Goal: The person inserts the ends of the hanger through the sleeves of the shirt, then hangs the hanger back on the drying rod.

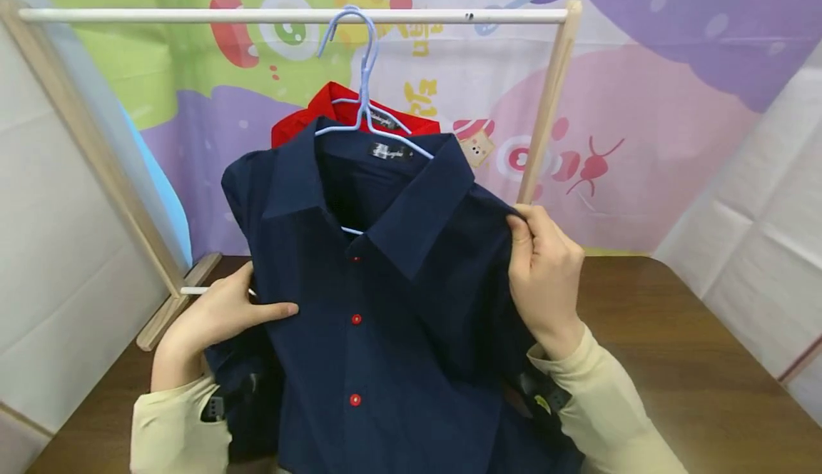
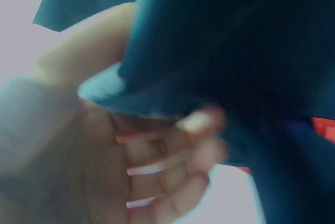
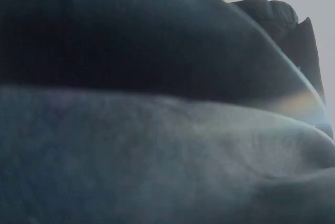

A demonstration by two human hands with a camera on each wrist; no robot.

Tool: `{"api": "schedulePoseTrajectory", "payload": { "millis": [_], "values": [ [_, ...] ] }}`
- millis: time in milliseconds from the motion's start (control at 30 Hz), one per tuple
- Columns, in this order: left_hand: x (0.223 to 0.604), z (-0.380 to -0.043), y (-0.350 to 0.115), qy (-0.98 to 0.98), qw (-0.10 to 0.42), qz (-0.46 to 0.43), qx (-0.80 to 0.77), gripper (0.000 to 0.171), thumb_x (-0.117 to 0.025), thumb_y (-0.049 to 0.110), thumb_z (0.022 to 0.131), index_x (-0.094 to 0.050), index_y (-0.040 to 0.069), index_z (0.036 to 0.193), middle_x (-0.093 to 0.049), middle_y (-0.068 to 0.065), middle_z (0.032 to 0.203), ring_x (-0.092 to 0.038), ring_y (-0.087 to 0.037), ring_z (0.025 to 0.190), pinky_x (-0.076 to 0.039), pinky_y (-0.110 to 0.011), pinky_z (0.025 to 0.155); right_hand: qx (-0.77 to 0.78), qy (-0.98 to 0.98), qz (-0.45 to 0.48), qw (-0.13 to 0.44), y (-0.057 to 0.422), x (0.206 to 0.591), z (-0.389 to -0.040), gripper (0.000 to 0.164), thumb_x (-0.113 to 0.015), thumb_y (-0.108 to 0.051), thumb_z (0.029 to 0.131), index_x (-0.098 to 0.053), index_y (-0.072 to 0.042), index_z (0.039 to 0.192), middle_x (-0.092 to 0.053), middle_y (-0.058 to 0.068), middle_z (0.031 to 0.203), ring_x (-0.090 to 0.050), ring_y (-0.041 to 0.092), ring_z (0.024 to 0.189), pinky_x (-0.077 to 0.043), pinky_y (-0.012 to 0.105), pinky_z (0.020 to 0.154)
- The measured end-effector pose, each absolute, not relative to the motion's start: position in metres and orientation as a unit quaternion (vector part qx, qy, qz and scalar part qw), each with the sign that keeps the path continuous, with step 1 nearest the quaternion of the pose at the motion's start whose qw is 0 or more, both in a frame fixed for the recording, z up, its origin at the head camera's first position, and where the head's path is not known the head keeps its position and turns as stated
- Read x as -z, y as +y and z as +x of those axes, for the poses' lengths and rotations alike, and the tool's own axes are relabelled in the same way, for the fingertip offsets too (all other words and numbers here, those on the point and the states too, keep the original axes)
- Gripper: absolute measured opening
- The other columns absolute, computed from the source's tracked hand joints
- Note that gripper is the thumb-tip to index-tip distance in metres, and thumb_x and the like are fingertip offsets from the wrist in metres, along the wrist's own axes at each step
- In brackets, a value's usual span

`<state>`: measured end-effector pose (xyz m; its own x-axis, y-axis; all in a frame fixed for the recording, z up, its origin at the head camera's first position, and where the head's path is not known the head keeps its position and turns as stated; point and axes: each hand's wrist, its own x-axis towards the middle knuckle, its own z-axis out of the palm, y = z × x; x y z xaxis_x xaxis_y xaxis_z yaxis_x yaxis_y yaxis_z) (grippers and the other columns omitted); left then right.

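A navy short-sleeved shirt [image 1: 398, 303] with red buttons and a pointed collar fills the middle of the head view. Inside its collar sits a light blue hanger [image 1: 365, 96], whose hook overlaps the white rod. At the shirt's left side is my left hand [image 1: 215, 317], thumb across the front and fingers behind; the left wrist view shows cloth [image 2: 209, 41] between thumb and curled fingers. My right hand [image 1: 546, 274] pinches the other shoulder between thumb and fingers. Dark, close fabric [image 3: 157, 156] covers most of the right wrist view, hiding the fingers there.
Behind the navy shirt, a red shirt [image 1: 298, 124] shows at the collar. The rack has a white rod [image 1: 160, 16] and wooden posts [image 1: 552, 103], and stands on a brown table [image 1: 668, 353]. A printed curtain [image 1: 642, 174] hangs behind.
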<state>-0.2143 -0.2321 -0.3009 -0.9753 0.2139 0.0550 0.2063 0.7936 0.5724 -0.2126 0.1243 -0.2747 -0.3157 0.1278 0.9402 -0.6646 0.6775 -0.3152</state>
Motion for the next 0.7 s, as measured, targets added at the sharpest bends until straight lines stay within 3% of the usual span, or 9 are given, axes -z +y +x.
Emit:
{"api": "schedulePoseTrajectory", "payload": {
  "millis": [100,200,300,467,667,700],
  "values": [
    [0.31,-0.224,-0.242,0.942,-0.014,0.105,-0.32,0.073,-0.065,0.044,0.08,-0.037,-0.001,0.13,-0.059,-0.019,0.111,-0.059,-0.026,0.093,-0.047,-0.042,0.08,-0.365,-0.728,0.194,0.547,0.113,0.268,-0.222,0.013,-0.055,-0.007,0.089,-0.062,0.003,0.086,-0.064,0.015,0.074,-0.058,0.027,0.063,-0.045,0.037,0.059],
    [0.316,-0.232,-0.248,0.932,-0.073,0.081,-0.346,0.058,-0.062,0.04,0.084,-0.048,-0.002,0.121,-0.063,-0.016,0.099,-0.059,-0.02,0.082,-0.048,-0.034,0.07,-0.359,-0.731,0.202,0.543,0.101,0.262,-0.23,0.017,-0.053,-0.011,0.091,-0.062,0.003,0.087,-0.064,0.015,0.076,-0.06,0.027,0.066,-0.046,0.037,0.06],
    [0.319,-0.239,-0.251,0.904,-0.124,0.033,-0.407,0.046,-0.06,0.037,0.086,-0.056,-0.002,0.111,-0.062,-0.003,0.074,-0.051,-0.009,0.058,-0.043,-0.024,0.052,-0.359,-0.731,0.207,0.542,0.092,0.255,-0.238,0.02,-0.052,-0.013,0.092,-0.062,0.003,0.089,-0.065,0.014,0.08,-0.061,0.027,0.07,-0.048,0.036,0.062],
    [0.313,-0.249,-0.259,0.843,-0.173,-0.041,-0.507,0.043,-0.061,0.034,0.085,-0.059,-0.003,0.107,-0.054,0.017,0.058,-0.051,-0.001,0.043,-0.044,-0.019,0.044,-0.357,-0.735,0.2,0.54,0.076,0.247,-0.249,0.022,-0.05,-0.016,0.093,-0.062,0.002,0.091,-0.066,0.013,0.082,-0.061,0.027,0.069,-0.048,0.034,0.064],
    [0.277,-0.261,-0.271,0.732,-0.254,-0.109,-0.622,0.006,-0.065,0.016,0.083,-0.062,0.012,0.08,-0.057,0.011,0.056,-0.054,-0.003,0.04,-0.046,-0.016,0.043,-0.367,-0.724,0.203,0.547,0.057,0.231,-0.26,0.024,-0.048,-0.017,0.094,-0.061,0.003,0.091,-0.065,0.015,0.08,-0.062,0.028,0.071,-0.048,0.035,0.066],
    [0.272,-0.263,-0.272,0.707,-0.269,-0.112,-0.645,0.007,-0.065,0.012,0.083,-0.062,0.013,0.076,-0.057,0.01,0.057,-0.055,-0.003,0.04,-0.046,-0.015,0.043,-0.367,-0.724,0.202,0.549,0.054,0.228,-0.262,0.024,-0.048,-0.018,0.094,-0.06,0.003,0.091,-0.064,0.015,0.08,-0.062,0.028,0.072,-0.048,0.035,0.066]
  ]
}}
